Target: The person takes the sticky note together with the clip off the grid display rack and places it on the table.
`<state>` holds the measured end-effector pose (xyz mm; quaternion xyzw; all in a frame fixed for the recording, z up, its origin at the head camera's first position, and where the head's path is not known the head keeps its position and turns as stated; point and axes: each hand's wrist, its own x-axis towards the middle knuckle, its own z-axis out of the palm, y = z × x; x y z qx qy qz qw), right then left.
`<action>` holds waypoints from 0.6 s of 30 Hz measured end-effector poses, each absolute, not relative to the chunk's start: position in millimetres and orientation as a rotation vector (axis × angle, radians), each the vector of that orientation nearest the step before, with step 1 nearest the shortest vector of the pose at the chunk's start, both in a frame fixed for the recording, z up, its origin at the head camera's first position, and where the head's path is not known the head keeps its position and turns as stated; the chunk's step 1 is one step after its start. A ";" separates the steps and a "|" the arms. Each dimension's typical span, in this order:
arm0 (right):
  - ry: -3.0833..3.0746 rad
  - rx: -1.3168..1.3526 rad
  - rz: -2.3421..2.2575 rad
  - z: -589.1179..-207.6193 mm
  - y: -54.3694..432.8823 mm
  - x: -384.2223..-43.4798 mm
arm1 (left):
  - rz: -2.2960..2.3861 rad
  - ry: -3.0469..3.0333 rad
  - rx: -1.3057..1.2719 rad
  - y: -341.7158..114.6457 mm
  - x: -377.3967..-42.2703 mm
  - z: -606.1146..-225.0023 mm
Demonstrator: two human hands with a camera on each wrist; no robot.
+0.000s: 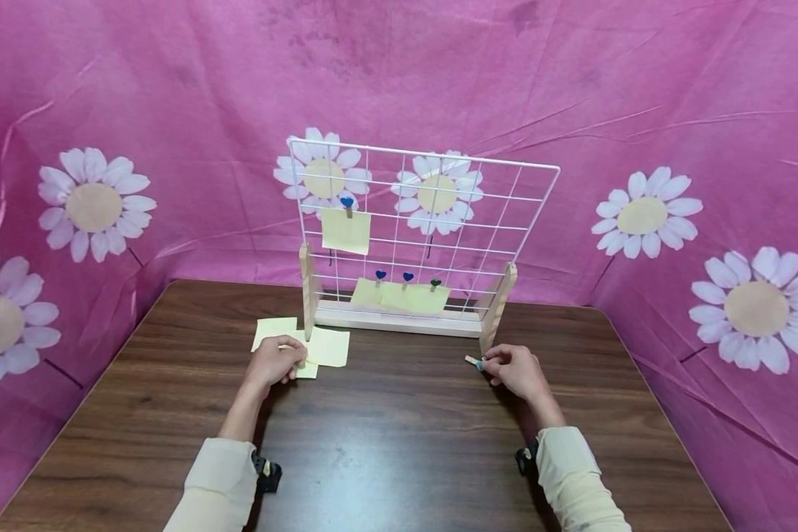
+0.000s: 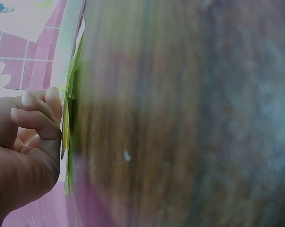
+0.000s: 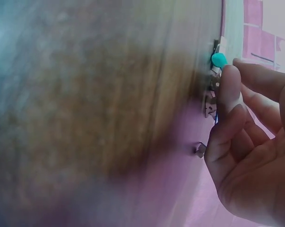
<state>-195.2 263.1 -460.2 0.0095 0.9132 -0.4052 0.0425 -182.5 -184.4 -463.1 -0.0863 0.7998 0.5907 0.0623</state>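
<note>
In the head view my left hand (image 1: 276, 362) is at several pale yellow sticky notes (image 1: 329, 347) left of the wire stand, thumb and fingertips pinching one at its edge. The left wrist view shows the notes edge-on, the sheets (image 2: 69, 109) bulging slightly beside the curled fingers (image 2: 36, 120). My right hand (image 1: 517, 369) is on the tabletop by the stand's right foot. Between its thumb and index finger it pinches a small wooden clothespin (image 1: 471, 360) with a teal decoration (image 3: 219, 60). More small clips (image 3: 211, 101) lie close beneath that hand, mostly hidden in the head view.
A white wire grid (image 1: 432, 199) stands in a wooden base (image 1: 399, 321) at the table's back. One note (image 1: 346, 231) hangs high by a blue heart clip (image 1: 347, 202); lower notes (image 1: 412, 297) hang by blue and green heart clips. Pink floral cloth (image 1: 239, 96) surrounds the wooden table (image 1: 386, 443).
</note>
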 end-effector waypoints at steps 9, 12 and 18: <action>2.842 0.021 -1.244 -451.8 258.5 -194.8 | 1.824 2.411 -0.248 -185.0 -184.1 -464.0; 2.846 0.018 -1.248 -448.2 256.3 -194.3 | 1.845 2.410 -0.244 -185.4 -184.5 -463.3; 2.855 -0.025 -1.262 -442.9 250.9 -195.3 | 1.911 2.376 -0.242 -184.6 -184.6 -458.9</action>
